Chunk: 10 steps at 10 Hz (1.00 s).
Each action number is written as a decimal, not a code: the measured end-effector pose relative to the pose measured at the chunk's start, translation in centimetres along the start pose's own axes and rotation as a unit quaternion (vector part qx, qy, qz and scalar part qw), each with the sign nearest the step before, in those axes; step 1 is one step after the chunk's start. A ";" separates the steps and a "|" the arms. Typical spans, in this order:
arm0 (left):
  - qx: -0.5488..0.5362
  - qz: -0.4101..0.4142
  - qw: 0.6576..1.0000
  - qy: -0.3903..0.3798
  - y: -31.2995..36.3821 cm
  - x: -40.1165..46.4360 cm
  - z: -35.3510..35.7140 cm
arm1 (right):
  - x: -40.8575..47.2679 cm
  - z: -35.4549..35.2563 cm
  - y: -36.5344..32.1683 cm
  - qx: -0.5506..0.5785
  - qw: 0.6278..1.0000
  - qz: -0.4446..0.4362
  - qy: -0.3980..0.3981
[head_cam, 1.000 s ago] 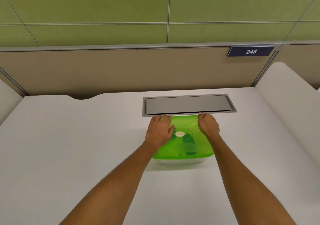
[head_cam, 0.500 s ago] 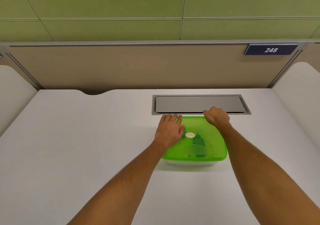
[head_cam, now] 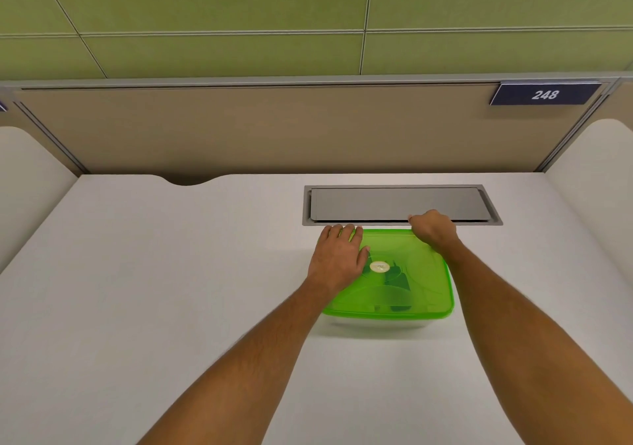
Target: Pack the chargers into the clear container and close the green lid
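Observation:
The green lid (head_cam: pixel 418 283) lies on top of the clear container (head_cam: pixel 376 324) in the middle of the white desk. Through the lid dark chargers (head_cam: pixel 397 282) show as blurred shapes beside a small white round valve (head_cam: pixel 379 267). My left hand (head_cam: pixel 339 259) rests flat on the lid's left part, fingers spread toward the far left corner. My right hand (head_cam: pixel 433 230) is curled over the lid's far right corner, its fingertips hidden behind the edge.
A grey metal cable hatch (head_cam: pixel 397 203) is set into the desk just behind the container. Beige partition panels stand at the back and both sides, with a sign reading 248 (head_cam: pixel 544 94) at upper right.
The view has shifted so the container sits further right in frame. My right hand has slid slightly toward the far right corner of the lid; the left hand stays flat on it.

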State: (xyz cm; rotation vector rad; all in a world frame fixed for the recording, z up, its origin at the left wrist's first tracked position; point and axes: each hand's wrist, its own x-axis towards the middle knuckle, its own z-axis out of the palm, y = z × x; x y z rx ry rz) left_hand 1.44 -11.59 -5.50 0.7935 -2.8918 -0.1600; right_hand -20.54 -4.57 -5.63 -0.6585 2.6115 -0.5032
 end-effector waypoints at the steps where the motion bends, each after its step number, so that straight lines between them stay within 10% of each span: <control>1: -0.001 0.001 1.000 0.002 0.0 0.0 0.0 | 0.0 0.1 0.0 0.009 1.000 0.002 0.005; 5: -0.007 0.003 1.000 0.003 0.1 0.0 -0.1 | -0.2 0.2 0.4 0.014 1.000 -0.005 0.016; 10: -0.036 0.024 0.998 -0.041 -0.7 0.3 -1.2 | -3.9 -2.2 -1.0 -0.107 0.957 -0.136 0.234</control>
